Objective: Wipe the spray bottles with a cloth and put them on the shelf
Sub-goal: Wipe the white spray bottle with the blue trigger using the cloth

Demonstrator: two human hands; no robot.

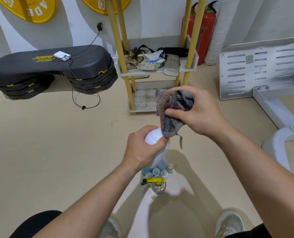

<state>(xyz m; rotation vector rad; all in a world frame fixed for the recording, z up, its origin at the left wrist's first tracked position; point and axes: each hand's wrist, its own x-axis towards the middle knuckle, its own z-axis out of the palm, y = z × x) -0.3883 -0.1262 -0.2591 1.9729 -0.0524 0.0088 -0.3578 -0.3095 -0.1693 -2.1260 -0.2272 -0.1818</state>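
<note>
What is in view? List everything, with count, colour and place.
bottle: one, white, in the left hand, cloth at its top
cloth: one, grey with mixed colours, in the right hand
spray bottle: one, clear with a yellow trigger, on the floor below the hands
small bottles: several, pale, on the floor just beyond the spray bottle
shelf: one, white trays on yellow posts, by the wall
steps: one stack, black, on the floor at left
device: one, white, cabled, on the steps
extinguishers: two, red, behind the shelf
plates: two, yellow, on the wall
frame: one, white, at right
shoes: two, grey, bottom edge
left hand: grips the bottle
right hand: grips the cloth
</note>
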